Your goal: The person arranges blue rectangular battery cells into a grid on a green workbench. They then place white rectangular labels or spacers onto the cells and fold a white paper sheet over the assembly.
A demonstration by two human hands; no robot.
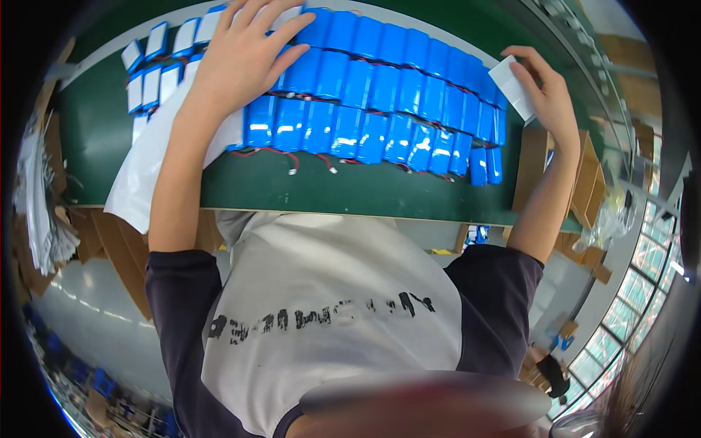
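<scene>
Blue shrink-wrapped battery packs (350,77) lie in three long rows across the green table, with thin red and black leads and small white plugs. At the left end, several packs carry white rectangles (151,86) on their tops. My left hand (252,47) is spread palm down over the far rows, where white meets bare blue; whether it presses on a pack is hidden. A white sheet (139,175) lies beneath my left forearm and hangs over the near edge. At the right end of the rows, my right hand (546,91) pinches a white rectangular piece (513,89) between thumb and fingers.
The green table (328,193) has its near edge against my body. Opened cardboard boxes (584,175) stand at the right, beside clear plastic bags (610,212). White sheets (44,197) pile up at the far left, near more cardboard (117,248). Another person (551,376) is in the background.
</scene>
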